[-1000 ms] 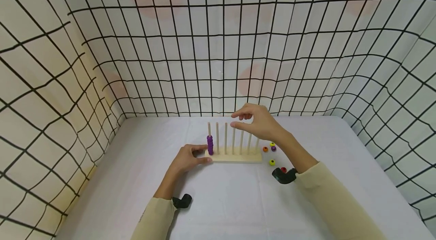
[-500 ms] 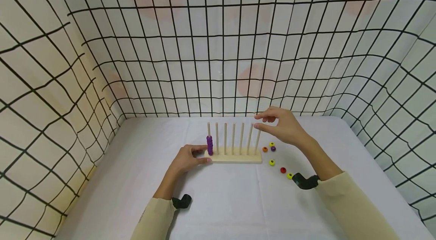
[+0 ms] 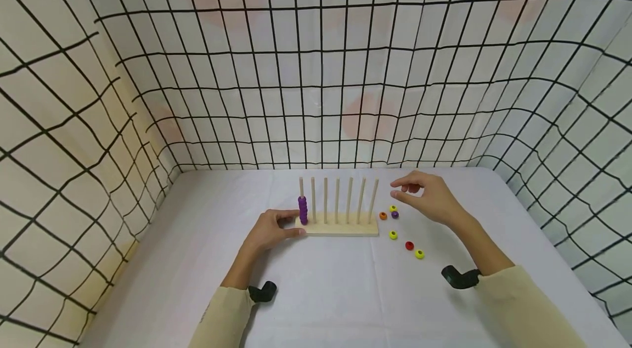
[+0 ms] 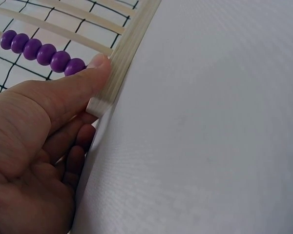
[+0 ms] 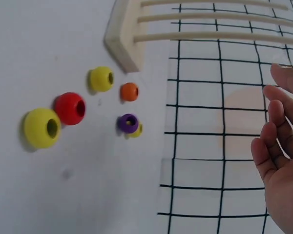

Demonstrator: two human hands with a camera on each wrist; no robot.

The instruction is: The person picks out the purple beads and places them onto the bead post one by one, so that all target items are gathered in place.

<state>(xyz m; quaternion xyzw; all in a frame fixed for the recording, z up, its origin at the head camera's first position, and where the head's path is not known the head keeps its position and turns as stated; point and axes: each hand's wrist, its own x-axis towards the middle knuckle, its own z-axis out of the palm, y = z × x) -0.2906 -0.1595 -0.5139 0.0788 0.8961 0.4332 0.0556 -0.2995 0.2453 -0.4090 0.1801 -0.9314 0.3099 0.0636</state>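
Observation:
A pale wooden peg rack point(image 3: 340, 230) stands on the table, its several upright pegs in a row. Purple beads point(image 3: 303, 211) are stacked on its leftmost peg; the other pegs are bare. My left hand point(image 3: 270, 231) grips the rack's left end, thumb on the front of the base, as the left wrist view shows closely. Off the rack's right end, above the table, my right hand point(image 3: 427, 197) is held with fingers loosely bent and nothing in them. Below it lie loose beads: an orange bead point(image 5: 130, 91), a purple bead point(image 5: 128, 124), a red bead point(image 5: 70, 108) and three yellow ones.
A white cloth covers the table point(image 3: 326, 293). Black grid netting point(image 3: 321, 62) over white sheeting encloses the back and both sides. The nearest yellow bead point(image 3: 419, 254) lies toward the front right, beside the red one. Each wrist carries a black camera mount point(image 3: 460, 277).
My right hand has moved right and down, from over the middle pegs past the rack's right end. This uncovers the pegs and the front yellow bead. My left hand stays in place.

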